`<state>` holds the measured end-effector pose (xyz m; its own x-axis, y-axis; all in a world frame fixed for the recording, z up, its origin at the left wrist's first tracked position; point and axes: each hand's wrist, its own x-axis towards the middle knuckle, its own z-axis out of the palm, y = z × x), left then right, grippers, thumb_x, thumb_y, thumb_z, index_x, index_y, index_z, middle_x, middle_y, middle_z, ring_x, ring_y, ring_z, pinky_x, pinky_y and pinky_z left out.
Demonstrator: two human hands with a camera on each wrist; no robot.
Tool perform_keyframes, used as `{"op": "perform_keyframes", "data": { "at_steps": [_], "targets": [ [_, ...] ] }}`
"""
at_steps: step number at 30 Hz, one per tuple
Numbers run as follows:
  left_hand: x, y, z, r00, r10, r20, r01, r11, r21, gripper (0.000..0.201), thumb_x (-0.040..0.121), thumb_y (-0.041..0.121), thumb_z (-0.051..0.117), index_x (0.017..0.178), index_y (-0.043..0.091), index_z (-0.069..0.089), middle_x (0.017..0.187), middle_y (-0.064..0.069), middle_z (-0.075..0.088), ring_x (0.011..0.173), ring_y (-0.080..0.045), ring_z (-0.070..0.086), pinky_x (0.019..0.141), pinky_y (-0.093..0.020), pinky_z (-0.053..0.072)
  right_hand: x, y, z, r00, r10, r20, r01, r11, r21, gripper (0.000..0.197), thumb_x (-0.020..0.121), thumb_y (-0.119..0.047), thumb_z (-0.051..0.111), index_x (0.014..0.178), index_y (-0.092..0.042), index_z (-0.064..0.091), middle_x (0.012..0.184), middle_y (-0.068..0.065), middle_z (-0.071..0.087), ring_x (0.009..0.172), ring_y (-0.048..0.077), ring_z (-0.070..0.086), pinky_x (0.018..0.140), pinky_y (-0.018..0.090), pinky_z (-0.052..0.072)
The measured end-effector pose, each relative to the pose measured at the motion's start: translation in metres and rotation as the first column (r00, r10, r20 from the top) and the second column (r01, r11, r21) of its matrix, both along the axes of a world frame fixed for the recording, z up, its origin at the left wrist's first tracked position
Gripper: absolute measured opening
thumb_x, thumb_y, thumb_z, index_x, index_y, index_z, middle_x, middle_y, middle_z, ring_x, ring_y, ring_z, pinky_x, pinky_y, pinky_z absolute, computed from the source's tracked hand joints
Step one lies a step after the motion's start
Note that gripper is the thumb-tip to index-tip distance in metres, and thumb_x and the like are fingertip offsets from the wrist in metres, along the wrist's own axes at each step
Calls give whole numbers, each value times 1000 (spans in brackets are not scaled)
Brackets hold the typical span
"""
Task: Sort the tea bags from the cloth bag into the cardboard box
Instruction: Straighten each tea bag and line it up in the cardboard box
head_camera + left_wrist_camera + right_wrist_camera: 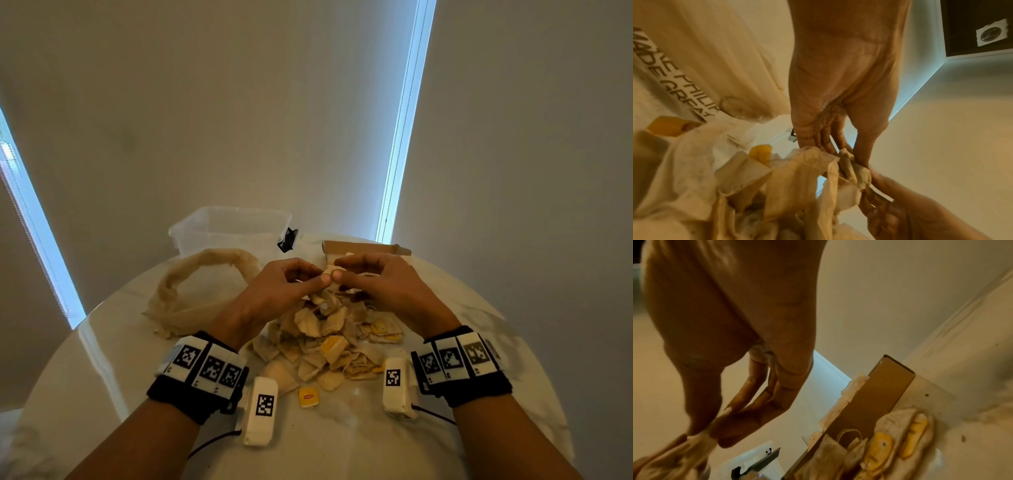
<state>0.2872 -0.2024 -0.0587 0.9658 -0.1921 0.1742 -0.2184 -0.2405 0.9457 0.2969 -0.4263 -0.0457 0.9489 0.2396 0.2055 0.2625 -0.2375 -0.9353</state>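
A heap of beige tea bags [329, 342], some with yellow tags, lies in the middle of the round table. Both hands meet just above its far side. My left hand [318, 278] and right hand [339, 274] each pinch the same tea bag [851, 167] between thumb and fingers, with other bags dangling tangled below it. The right wrist view shows my right fingers [721, 421] pinching that bag [684, 451]. The limp cloth bag [191, 294] lies to the left. The cardboard box [366, 248] stands behind my hands with bags inside [844, 395].
A clear plastic tub [233, 226] sits at the table's far left edge, with a black clip [287, 240] beside it. A loose yellow tag [308, 397] lies near me. Window blinds hang behind the white marble table [342, 445].
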Motion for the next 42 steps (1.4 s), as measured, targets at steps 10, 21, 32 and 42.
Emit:
{"op": "perform_keyframes", "data": {
  "at_steps": [10, 21, 32, 42],
  "targets": [
    [3, 7, -2, 994, -96, -53, 90, 989, -116, 34, 95, 16, 77, 126, 25, 67, 105, -7, 80, 97, -23, 78, 80, -30, 63, 4, -9, 1, 998, -67, 18, 61, 972, 226, 23, 96, -23, 77, 117, -28, 81, 111, -4, 80, 102, 18, 78, 85, 32, 64],
    [7, 9, -3, 1000, -25, 4, 25, 998, 60, 33, 106, 15, 59, 110, 38, 82, 113, 1, 75, 103, -22, 71, 87, -40, 62, 4, -9, 2, 999, -36, 23, 32, 991, 128, 28, 92, -27, 81, 119, -32, 79, 110, -5, 81, 105, 21, 75, 83, 30, 63],
    [4, -2, -5, 996, -94, 9, 93, 993, 79, 27, 88, 50, 79, 110, 35, 78, 101, 13, 79, 92, -7, 74, 69, -20, 54, -5, -2, 7, 992, -25, 122, 17, 998, 68, 27, 89, -29, 83, 116, -24, 79, 105, -4, 82, 94, 13, 77, 84, 35, 61],
    [11, 2, -8, 999, -54, 5, 54, 992, 112, 16, 91, 38, 80, 103, 29, 83, 98, 5, 81, 93, -17, 75, 73, -29, 57, -5, -1, 4, 996, 62, 61, -63, 998, 16, 22, 94, -27, 79, 116, -27, 82, 113, -7, 80, 103, 13, 76, 90, 37, 63]
  ]
}}
